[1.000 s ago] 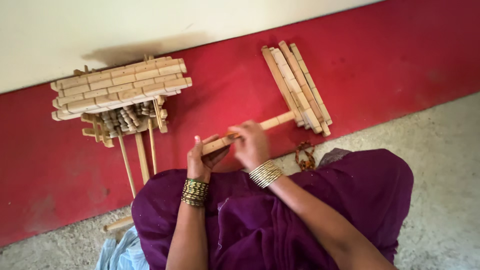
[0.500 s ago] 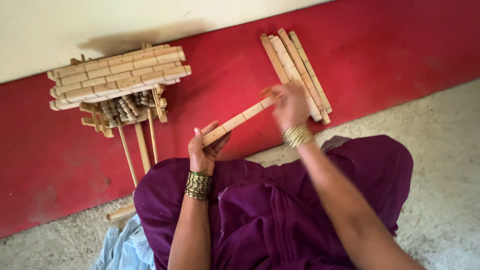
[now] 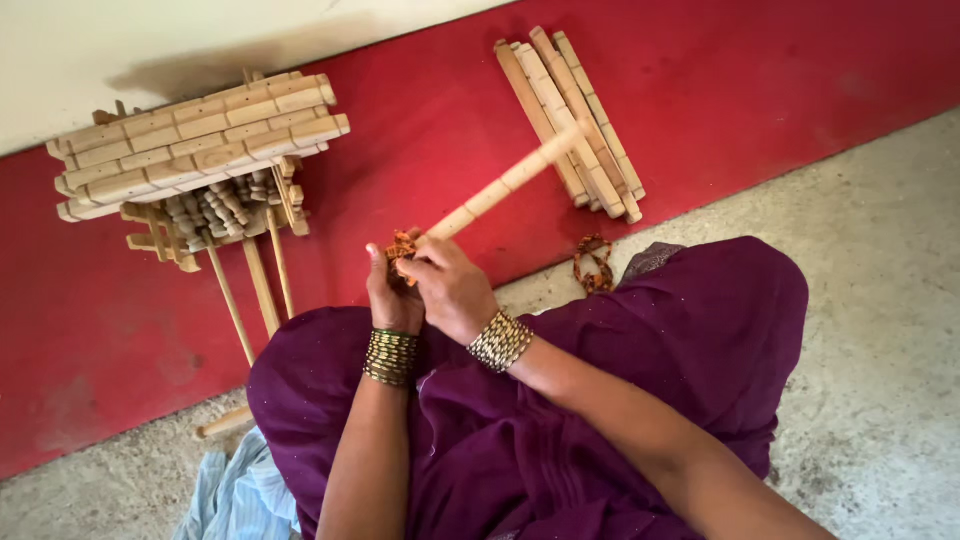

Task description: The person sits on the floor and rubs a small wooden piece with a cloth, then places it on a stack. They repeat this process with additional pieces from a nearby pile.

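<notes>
Both hands meet at the near end of a long wooden stick (image 3: 505,187); the left hand (image 3: 392,292) is closed around that end; the right hand (image 3: 452,288) is closed over it from the other side, fingers pinching a small orange-brown beaded piece (image 3: 402,245) against the wood. The stick slants up and away from the hands; its far end lies over a bundle of wooden slats (image 3: 572,120). A beaded loop (image 3: 592,264) lies on the floor just right of the right hand. A stack of wooden bars (image 3: 195,145) sits well left of the left hand.
</notes>
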